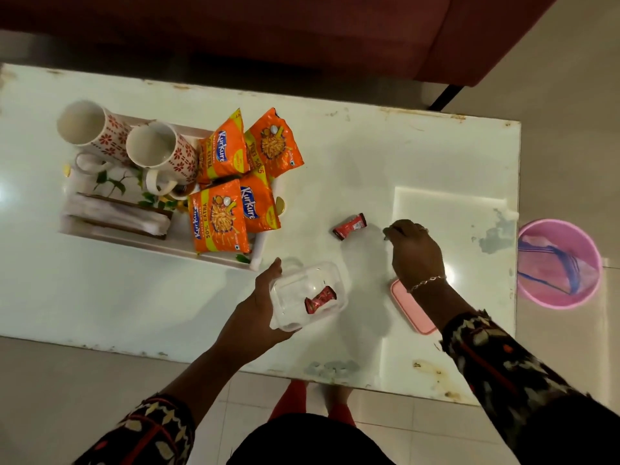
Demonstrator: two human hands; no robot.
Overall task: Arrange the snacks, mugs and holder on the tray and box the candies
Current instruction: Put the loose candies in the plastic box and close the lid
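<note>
My left hand holds a clear plastic box just above the white table, with one red candy inside it. A second red candy lies on the table. My right hand hovers just right of it, fingers curled and holding nothing that I can see. The box's pink lid lies under my right wrist. On the white tray at the left stand two patterned mugs, several orange snack packets and a tissue holder.
The white table has worn edges. A pink bin with a liner stands on the floor off its right end. A dark red sofa runs along the far side. My feet show below the near edge.
</note>
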